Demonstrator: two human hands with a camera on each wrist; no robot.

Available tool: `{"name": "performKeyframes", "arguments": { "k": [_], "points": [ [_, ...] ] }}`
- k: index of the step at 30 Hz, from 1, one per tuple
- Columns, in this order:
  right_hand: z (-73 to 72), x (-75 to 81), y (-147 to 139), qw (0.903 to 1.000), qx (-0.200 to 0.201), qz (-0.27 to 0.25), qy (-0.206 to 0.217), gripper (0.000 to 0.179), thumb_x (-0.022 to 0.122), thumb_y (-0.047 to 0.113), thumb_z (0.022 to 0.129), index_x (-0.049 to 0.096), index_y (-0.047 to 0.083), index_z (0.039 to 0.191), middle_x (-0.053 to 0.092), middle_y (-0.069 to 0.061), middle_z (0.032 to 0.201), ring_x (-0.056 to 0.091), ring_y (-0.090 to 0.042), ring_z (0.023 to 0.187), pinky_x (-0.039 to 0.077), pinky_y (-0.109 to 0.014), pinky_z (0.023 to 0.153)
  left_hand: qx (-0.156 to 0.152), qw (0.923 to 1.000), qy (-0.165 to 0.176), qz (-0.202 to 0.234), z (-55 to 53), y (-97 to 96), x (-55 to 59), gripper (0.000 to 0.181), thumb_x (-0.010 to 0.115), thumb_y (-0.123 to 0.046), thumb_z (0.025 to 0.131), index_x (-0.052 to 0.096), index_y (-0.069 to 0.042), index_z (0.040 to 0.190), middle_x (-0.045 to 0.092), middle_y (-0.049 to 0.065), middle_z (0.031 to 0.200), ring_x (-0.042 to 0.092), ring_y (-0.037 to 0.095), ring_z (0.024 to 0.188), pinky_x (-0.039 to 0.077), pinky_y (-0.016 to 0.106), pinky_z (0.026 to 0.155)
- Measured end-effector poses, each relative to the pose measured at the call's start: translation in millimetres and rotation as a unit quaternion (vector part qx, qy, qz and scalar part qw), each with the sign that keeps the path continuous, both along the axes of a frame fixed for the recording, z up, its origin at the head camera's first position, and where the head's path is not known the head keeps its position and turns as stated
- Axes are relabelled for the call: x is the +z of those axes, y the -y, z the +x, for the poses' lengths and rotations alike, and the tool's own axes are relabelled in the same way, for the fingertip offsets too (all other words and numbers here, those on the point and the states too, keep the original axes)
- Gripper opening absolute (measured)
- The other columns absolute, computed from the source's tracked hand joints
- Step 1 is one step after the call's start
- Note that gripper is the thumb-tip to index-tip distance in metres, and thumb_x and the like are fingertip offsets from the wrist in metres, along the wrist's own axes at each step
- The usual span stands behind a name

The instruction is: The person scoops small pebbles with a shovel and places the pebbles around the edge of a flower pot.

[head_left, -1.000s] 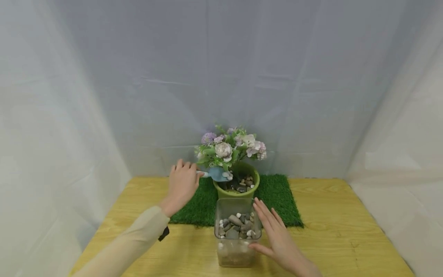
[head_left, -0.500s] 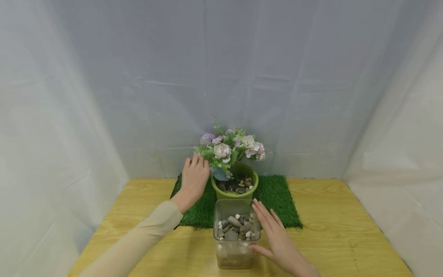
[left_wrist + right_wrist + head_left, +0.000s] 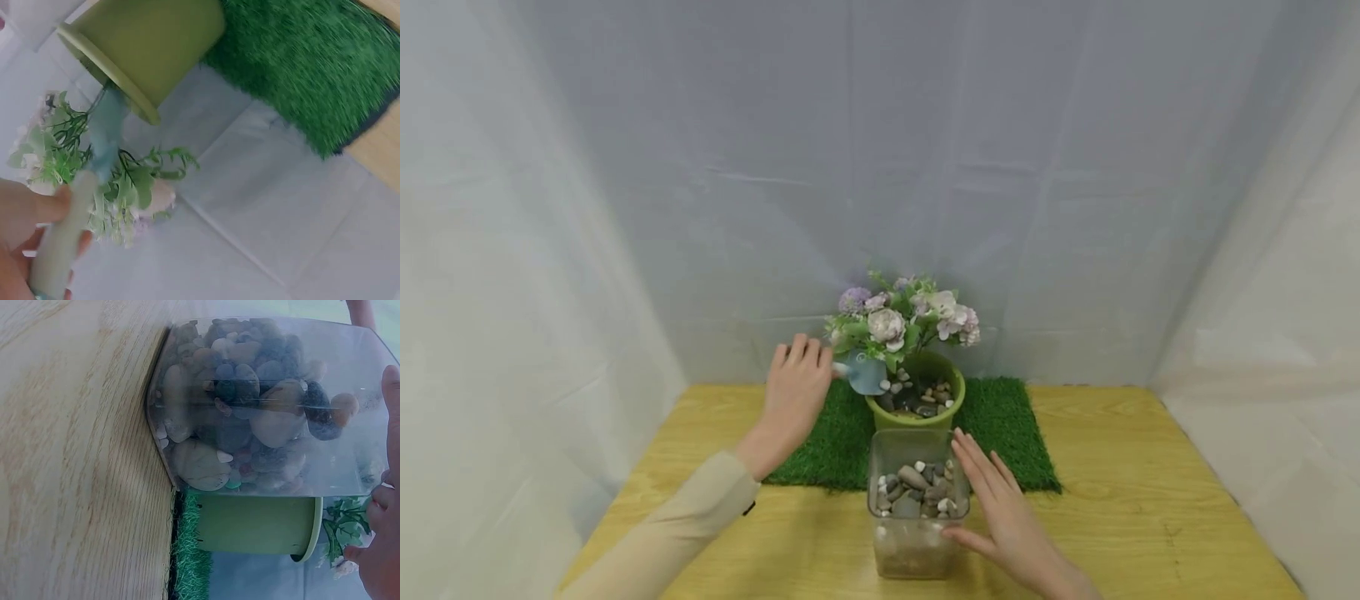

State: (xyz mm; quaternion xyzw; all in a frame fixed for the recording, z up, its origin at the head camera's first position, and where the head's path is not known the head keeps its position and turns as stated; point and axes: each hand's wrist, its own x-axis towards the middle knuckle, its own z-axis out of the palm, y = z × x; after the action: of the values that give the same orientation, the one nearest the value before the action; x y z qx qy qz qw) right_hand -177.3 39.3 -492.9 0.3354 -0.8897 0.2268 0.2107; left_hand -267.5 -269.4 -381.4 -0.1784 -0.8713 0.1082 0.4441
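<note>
My left hand [image 3: 796,392] grips the pale handle of a small trowel [image 3: 867,373] with a blue blade. The blade is tilted at the left rim of a green flower pot [image 3: 917,423], just under the flowers [image 3: 886,327]. In the left wrist view the trowel's handle [image 3: 59,240] lies across the curled fingers, and the blade overlaps the pot's mouth. White and dark pebbles [image 3: 925,408] lie inside the pot. In front of it stands a clear plastic container [image 3: 917,550] part full of stones [image 3: 913,479]. My right hand [image 3: 1003,517], fingers straight, rests against the container's right side.
Pot and flowers stand on a green artificial grass mat [image 3: 1011,442] on a wooden table [image 3: 1120,483]. Pale sheeting [image 3: 880,167] hangs behind the table and at both sides. The container sits close in front of the pot.
My left hand moved right and brought the trowel over the pot, then drew back left. White pebbles that were on the blade now show inside the pot. The right hand stays at the container.
</note>
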Motion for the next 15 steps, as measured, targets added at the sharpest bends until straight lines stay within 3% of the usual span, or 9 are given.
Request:
{"name": "performKeyframes", "arguments": {
  "k": [7,11,15],
  "points": [
    [-0.1,3.0,-0.9,1.0,0.002,0.003,-0.001,0.102,0.068,0.057,0.089,0.019,0.003,0.161,0.016,-0.013,0.168,0.018,-0.021,0.155,-0.005,-0.026,0.122,-0.02,0.998,0.008,-0.06,7.7,1.7,2.1,0.027,0.074,-0.031,0.093,0.066,-0.006,0.099,0.06,0.01,0.096,0.051,0.026,0.09,0.042,0.036,0.077],
    [0.3,2.3,-0.6,0.9999,0.008,0.003,-0.006,0.1,0.066,0.057,0.091,0.02,0.003,0.161,0.015,-0.011,0.169,0.018,-0.02,0.154,-0.006,-0.025,0.122,-0.026,0.9981,-0.001,-0.055,9.2,2.3,-0.3,0.027,0.076,-0.029,0.091,0.066,-0.005,0.098,0.06,0.011,0.096,0.052,0.027,0.09,0.044,0.037,0.078],
    [1.0,1.1,-0.4,0.9999,0.009,0.003,-0.013,0.1,0.066,0.057,0.091,0.021,0.001,0.16,0.017,-0.013,0.168,0.018,-0.02,0.154,-0.005,-0.025,0.122,-0.027,0.9995,-0.005,-0.014,10.7,6.9,0.6,0.03,0.076,-0.031,0.089,0.067,-0.003,0.095,0.061,0.013,0.094,0.053,0.029,0.089,0.045,0.039,0.077]
  ]
}}
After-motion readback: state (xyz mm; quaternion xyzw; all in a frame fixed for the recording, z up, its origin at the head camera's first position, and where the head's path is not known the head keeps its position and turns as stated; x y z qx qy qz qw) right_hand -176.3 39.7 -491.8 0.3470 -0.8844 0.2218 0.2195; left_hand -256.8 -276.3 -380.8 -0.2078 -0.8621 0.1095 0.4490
